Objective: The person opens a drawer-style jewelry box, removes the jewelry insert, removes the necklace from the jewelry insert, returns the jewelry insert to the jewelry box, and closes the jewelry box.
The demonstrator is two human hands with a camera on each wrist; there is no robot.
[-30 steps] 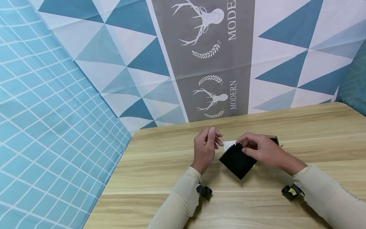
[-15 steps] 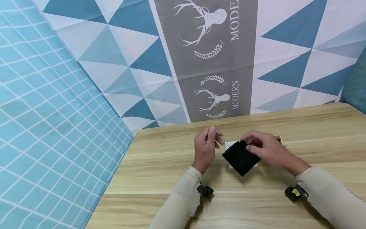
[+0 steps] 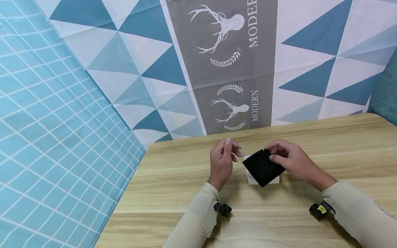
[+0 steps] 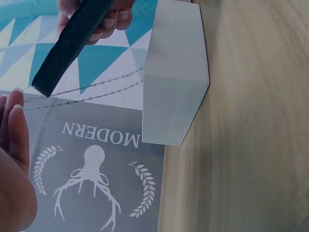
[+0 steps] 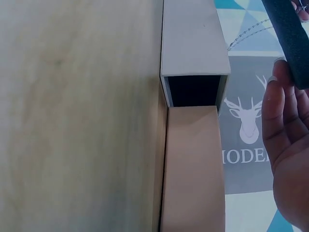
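In the head view, my left hand point(image 3: 221, 162) pinches a fine chain, and my right hand point(image 3: 289, 158) grips a square black foam pad point(image 3: 262, 168) by its upper right edge. The pad hangs tilted, one corner down, overlapping a white box point(image 3: 252, 179). Seen from the left wrist, the pad is a thick strip edge-on, and two strands of the chain point(image 4: 72, 102) run from my left fingertips past it and out of sight behind the box. From the right wrist, the white box is a sleeve with a dark open end.
A tan inner box point(image 5: 193, 169) lies end to end with the sleeve's opening. Both stand on the wooden table point(image 3: 173, 193). Behind its far edge hangs a patterned cloth point(image 3: 242, 69), with a blue grid cloth point(image 3: 62, 137) on the left.
My right hand has lifted the black foam pad slightly up and to the right, baring more of the white box below. The left hand stays nearly still with the chain.
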